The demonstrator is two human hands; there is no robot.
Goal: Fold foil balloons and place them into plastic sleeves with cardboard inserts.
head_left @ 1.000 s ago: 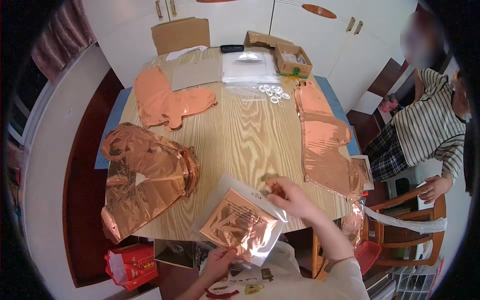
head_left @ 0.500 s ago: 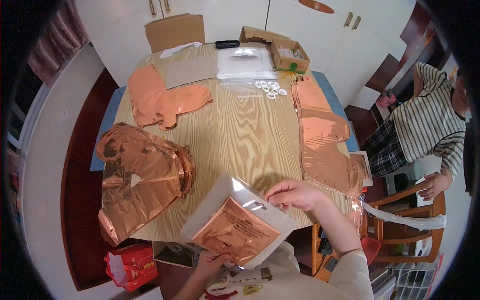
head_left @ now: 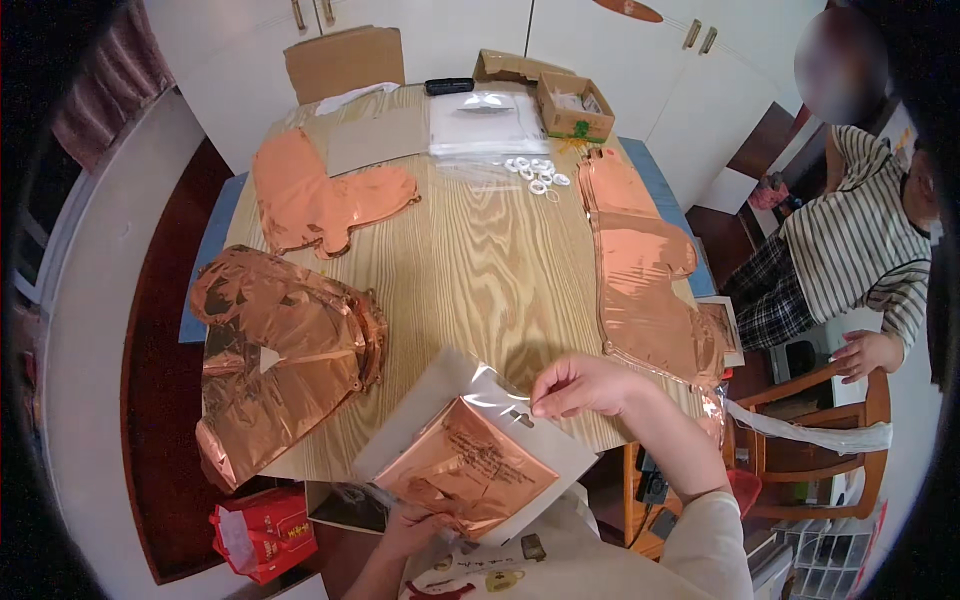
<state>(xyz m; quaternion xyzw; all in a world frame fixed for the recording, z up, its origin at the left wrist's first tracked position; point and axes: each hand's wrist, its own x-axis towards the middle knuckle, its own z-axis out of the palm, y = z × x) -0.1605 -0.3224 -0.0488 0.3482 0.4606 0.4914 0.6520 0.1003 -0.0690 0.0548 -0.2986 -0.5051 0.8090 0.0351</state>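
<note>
A clear plastic bag (head_left: pixel 398 412) is tilted in front of me at the table's near edge. Inside it lies a folded copper-coloured foil balloon (head_left: pixel 480 470) with dark print on it. My left hand (head_left: pixel 412 528) grips the bag's lower left edge, its fingers partly hidden beneath. Up at the edge by the hang hole, my right hand (head_left: pixel 585 385) is closed in a pinch on the bag. Whether it holds a thin strip there is too small to tell.
Flat copper foil balloons lie at the far left (head_left: pixel 320 195), near left (head_left: pixel 280 350) and right (head_left: pixel 650 280). Behind are clear bags (head_left: pixel 485 125), white ribbon rolls (head_left: pixel 535 172) and a cardboard box (head_left: pixel 575 108). A person in a striped top (head_left: pixel 850 230) stands right, touching a wooden chair (head_left: pixel 875 430).
The bag has shifted slightly left. My right hand stays at its top edge, fingers pinched a little differently. The whole view has moved slightly.
</note>
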